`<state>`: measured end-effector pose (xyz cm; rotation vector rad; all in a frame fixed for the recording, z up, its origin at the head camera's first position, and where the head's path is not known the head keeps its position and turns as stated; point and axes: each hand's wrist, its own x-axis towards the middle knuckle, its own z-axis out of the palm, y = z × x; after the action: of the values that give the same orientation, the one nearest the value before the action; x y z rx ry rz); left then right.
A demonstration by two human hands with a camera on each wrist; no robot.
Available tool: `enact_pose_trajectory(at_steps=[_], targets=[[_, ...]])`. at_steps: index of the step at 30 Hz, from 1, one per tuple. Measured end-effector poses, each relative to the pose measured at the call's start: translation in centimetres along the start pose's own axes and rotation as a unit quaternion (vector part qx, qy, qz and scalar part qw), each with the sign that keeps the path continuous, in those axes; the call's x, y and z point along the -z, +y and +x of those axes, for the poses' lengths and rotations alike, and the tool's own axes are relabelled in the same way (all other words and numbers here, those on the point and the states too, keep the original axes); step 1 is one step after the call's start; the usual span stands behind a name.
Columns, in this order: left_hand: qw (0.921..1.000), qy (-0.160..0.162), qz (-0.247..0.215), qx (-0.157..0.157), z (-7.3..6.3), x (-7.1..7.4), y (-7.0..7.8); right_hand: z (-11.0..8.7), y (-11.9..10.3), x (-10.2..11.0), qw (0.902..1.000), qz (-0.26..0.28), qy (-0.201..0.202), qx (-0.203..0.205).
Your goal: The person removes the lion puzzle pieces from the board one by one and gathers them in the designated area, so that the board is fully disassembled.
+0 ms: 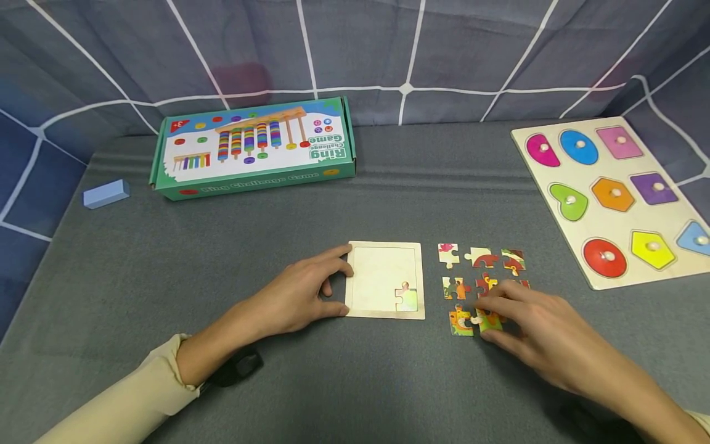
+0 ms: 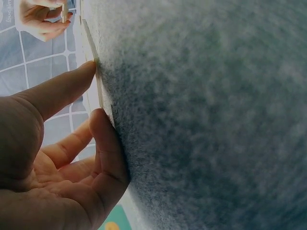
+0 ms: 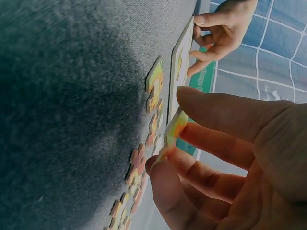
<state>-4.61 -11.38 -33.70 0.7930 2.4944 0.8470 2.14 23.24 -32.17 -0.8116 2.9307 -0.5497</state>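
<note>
My left hand holds the left side of a square wooden puzzle tray, thumb at the near corner and forefinger at the far one. One pale jigsaw piece lies in the tray's lower right corner. Right of the tray, my right hand pinches a colourful jigsaw piece between thumb and fingers, tilted up in the right wrist view. Several other loose jigsaw pieces lie in rows around that hand, which partly hides some. One with an orange animal picture sits just left of the held piece.
A green Ring Challenge Game box lies at the back left, with a small blue block beside it. At the right is a wooden shape board with knobbed coloured shapes. A grid-patterned cloth hangs behind the grey table.
</note>
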Motion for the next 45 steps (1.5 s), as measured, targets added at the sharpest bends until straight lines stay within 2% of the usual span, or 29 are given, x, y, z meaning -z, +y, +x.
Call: enact_pose_trajectory(at_steps=[4, 11, 19, 31, 45], targets=[[1.0000, -0.001, -0.002, 0.001, -0.1, 0.0, 0.0, -0.2, 0.3, -0.1, 1.0000, -0.003, -0.004, -0.002], [1.0000, -0.005, 0.003, 0.006, -0.1, 0.1, 0.1, -0.5, 0.6, -0.3, 0.9985, -0.022, -0.038, -0.033], [1.0000, -0.003, 0.007, 0.004, -0.1, 0.1, 0.1, -0.7, 0.7, -0.6, 0.9976, -0.032, -0.046, -0.041], [1.0000, -0.002, 0.005, 0.004, 0.0, 0.1, 0.1, -0.7, 0.5, -1.0, 0.9974, -0.031, -0.044, -0.048], [1.0000, 0.002, 0.005, 0.004, 0.0, 0.0, 0.1, -0.8, 0.5, -1.0, 0.9979, -0.034, -0.041, -0.037]])
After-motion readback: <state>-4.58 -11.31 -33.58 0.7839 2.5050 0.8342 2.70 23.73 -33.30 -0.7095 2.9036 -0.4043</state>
